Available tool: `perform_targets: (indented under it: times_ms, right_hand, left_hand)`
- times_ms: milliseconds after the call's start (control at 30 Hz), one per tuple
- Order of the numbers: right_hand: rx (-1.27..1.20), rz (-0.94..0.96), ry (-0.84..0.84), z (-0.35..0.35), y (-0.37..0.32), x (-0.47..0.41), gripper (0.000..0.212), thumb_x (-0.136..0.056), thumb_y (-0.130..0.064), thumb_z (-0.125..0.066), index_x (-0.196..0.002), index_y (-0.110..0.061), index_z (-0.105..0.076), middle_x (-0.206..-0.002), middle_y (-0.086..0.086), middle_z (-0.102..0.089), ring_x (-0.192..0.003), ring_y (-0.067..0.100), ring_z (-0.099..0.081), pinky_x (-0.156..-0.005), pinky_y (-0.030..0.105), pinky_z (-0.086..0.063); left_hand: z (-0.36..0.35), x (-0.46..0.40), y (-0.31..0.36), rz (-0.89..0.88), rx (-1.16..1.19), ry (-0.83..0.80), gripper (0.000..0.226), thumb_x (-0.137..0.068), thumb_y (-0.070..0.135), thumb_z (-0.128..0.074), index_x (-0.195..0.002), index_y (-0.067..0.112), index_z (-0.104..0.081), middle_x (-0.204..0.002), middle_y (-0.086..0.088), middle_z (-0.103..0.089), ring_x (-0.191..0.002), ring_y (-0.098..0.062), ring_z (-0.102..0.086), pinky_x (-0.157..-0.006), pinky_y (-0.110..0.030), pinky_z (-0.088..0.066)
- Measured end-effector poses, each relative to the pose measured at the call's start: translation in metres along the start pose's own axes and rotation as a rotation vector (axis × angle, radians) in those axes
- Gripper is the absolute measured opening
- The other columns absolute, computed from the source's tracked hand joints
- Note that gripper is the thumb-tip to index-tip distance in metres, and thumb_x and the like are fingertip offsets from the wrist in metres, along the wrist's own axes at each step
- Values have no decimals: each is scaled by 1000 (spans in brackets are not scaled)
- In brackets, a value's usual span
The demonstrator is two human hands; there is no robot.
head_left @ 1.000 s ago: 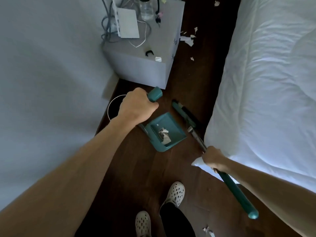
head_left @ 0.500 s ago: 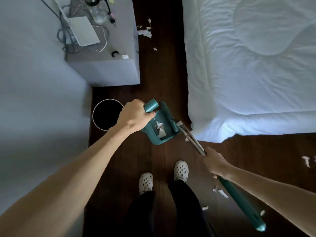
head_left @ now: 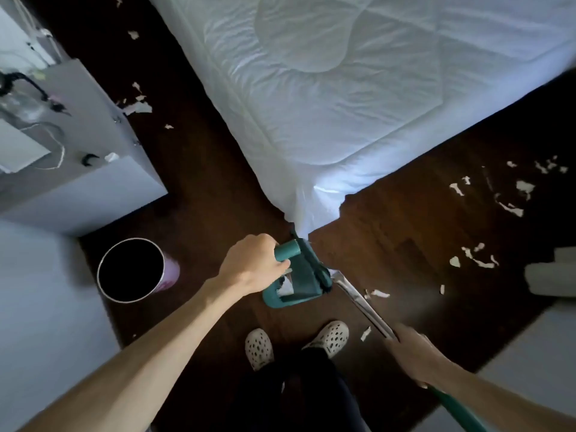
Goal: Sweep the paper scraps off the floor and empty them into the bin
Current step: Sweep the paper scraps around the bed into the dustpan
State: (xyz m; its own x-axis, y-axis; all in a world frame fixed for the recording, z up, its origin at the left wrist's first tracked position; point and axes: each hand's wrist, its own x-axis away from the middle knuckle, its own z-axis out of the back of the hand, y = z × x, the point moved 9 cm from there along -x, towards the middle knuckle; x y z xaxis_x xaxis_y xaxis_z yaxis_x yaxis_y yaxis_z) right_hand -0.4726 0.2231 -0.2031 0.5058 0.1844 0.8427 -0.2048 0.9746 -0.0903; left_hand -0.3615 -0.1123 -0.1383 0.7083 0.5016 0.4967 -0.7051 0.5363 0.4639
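One teal dustpan (head_left: 299, 282) hung just off the bed's (head_left: 358, 98) near corner, above the dark floor (head_left: 205, 188), with a few white scraps (head_left: 285, 288) lying in it. One broom (head_left: 363, 302) slanted beside it, its teal head against the pan and its metal shaft running down toward the lower right. One round bin (head_left: 131, 270) stood open on the floor near the front corner of the grey nightstand (head_left: 93, 188), well apart from the pan.

Loose paper scraps were too many to count exactly: a cluster of roughly a dozen (head_left: 511, 194) lay toward the right edge of the floor, several more (head_left: 477, 258) lay below them, three or four lay near the broom shaft, and a handful (head_left: 138, 104) lay along the nightstand's far side.

The left hand (head_left: 252, 265) reached forward on a straight arm, its fingers clenched round the dustpan's teal handle. The right hand (head_left: 411, 353) was blurred but wrapped round the broom shaft where metal met the green grip. Two pale perforated clogs (head_left: 330, 336) showed between the arms.
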Motion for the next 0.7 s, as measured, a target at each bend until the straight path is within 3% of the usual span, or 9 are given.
perform_targets:
  times_ms: [133, 300, 467, 600, 700]
  right_hand:
    - [-98, -154, 37, -13, 81, 9, 22, -94, -31, -46, -85, -12, -53, -82, 9, -62, -63, 21, -62, -42, 28, -42]
    - [-303, -279, 70, -18, 161, 9, 22, -94, -29, -45, -84, -10, -51, -81, 12, -61, -56, 24, -56, -44, 28, -42]
    - [-411, -360, 107, -12, 227, 6, 20, -94, -24, -43, -87, -6, -49, -81, 17, -61, -51, 28, -56, -38, 24, -43]
    - [-468, -411, 121, -21, 267, -6, 18, -92, -24, -43, -84, -9, -49, -81, 15, -61, -58, 28, -57, -51, 30, -46]
    - [-534, -456, 83, -37, 274, -21, 15, -90, -19, -43, -82, -8, -49, -76, 14, -61, -50, 26, -56, -46, 28, -45]
  left_hand:
    - [-47, -9, 64, -135, -110, -77, 26, -85, 46, -67, -77, 21, -61, -74, 4, -67, -70, -21, -68, -67, -35, -58]
    - [-95, -15, 143, -261, -210, -117, 28, -87, 43, -66, -91, 15, -65, -84, -1, -70, -76, -24, -67, -69, -34, -55]
    - [-132, -16, 205, -356, -278, -138, 26, -87, 41, -66, -87, 16, -61, -85, -2, -71, -68, -21, -60, -61, -28, -41]
    - [-156, -19, 240, -410, -311, -155, 26, -88, 42, -64, -85, 16, -60, -85, -3, -71, -68, -21, -58, -62, -30, -43]
    - [-168, -23, 260, -425, -331, -157, 25, -88, 41, -64, -83, 18, -58, -80, -1, -67, -67, -22, -57, -62, -30, -42]
